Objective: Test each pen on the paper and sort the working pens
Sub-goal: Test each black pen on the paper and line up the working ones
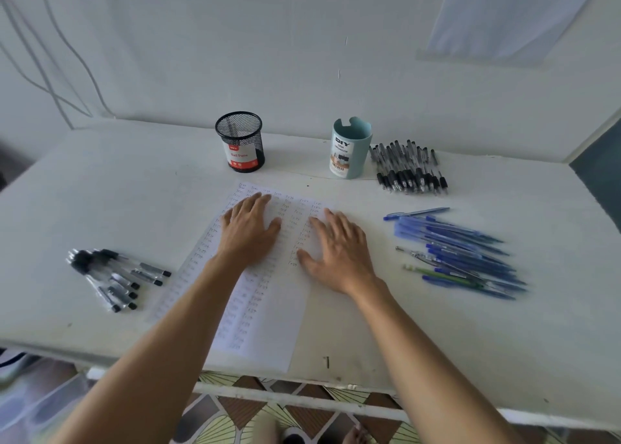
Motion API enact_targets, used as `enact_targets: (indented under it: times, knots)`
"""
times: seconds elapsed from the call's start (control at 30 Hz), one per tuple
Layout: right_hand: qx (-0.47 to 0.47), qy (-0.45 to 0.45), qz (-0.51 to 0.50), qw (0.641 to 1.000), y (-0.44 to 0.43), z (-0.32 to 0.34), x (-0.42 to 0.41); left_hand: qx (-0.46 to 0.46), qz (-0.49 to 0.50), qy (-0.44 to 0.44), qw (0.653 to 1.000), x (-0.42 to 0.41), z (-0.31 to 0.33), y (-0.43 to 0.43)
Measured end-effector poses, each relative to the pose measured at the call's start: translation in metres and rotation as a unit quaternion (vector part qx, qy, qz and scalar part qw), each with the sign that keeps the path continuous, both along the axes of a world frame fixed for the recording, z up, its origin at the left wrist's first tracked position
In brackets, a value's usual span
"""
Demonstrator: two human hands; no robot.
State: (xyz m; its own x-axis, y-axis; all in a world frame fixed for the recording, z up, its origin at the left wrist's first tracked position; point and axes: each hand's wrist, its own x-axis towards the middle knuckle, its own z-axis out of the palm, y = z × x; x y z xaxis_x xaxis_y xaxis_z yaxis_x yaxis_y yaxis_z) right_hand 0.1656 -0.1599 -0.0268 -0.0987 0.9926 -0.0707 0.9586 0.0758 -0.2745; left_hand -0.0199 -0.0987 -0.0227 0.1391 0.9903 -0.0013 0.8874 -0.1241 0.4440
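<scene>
White paper (265, 326) lies lengthwise down the middle of the pale desk (470, 343), its near end at the front edge, and it is covered in columns of small scribbled test marks.

From the head camera, both hands rest flat on the upper part of the sheet. The left hand (250, 228) has its fingers straight and slightly spread, palm down. The right hand (336, 252) lies just beside it in the same way. Neither has hold of a pen or anything else.

Pens lie in three groups. A fan of black pens (114, 275) sits to the left of the paper, a heap of blue pens (460, 252) well to the right, and a row of black-grip pens (408, 168) at the back right, just beside a teal organizer cup (351, 149). A black mesh cup (240, 141) stands at the back, left of the teal one. Neither cup appears to hold any pens, though the teal one's inside is hidden.

This looks like a pause between pens, with the sheet being steadied or smoothed. Which group is untested cannot be told from here. The next move calls for one hand to lift off and pinch a single pen from a pile, while the other pins the paper for the scribble.
</scene>
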Motion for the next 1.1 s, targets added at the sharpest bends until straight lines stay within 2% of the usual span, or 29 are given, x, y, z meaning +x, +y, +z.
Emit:
enact_targets:
  times: [0.07,0.13,0.23,0.37,0.57,0.63,0.73,0.93,1.03,1.1]
  knots:
    - [-0.002,-0.008,0.0,1.0,0.001,-0.002,0.0,0.024,0.02,-0.068,0.997,-0.008,0.006,-0.004]
    - [0.001,-0.012,0.002,1.0,0.001,-0.004,0.0,0.064,0.055,-0.085,0.993,-0.023,0.012,-0.011]
    - [0.003,-0.007,-0.001,1.0,0.001,-0.002,0.0,0.08,0.125,-0.031,0.988,-0.056,0.019,-0.026]
    - [0.008,-0.003,-0.01,1.0,0.0,-0.001,-0.003,0.041,0.159,0.089,0.982,-0.1,0.023,-0.048]
    - [0.006,0.006,-0.011,1.0,-0.002,-0.003,-0.003,0.01,0.14,0.089,0.986,-0.135,0.014,-0.079]
    - [0.007,0.004,-0.011,1.0,-0.003,-0.003,-0.003,0.019,0.145,0.063,0.987,-0.138,0.006,-0.084]
    - [0.008,0.005,-0.01,1.0,-0.003,-0.003,-0.003,0.087,0.15,0.022,0.985,-0.136,0.002,-0.084]
    - [0.015,0.008,-0.008,1.0,-0.004,-0.004,-0.002,0.185,0.109,-0.002,0.977,-0.134,0.009,-0.072]
    - [0.015,0.012,-0.009,1.0,-0.004,-0.003,-0.002,0.307,0.024,-0.027,0.951,-0.123,0.017,-0.064]
    - [0.019,0.018,-0.01,1.0,-0.004,-0.003,-0.002,0.35,0.003,-0.087,0.933,-0.108,0.026,-0.061]
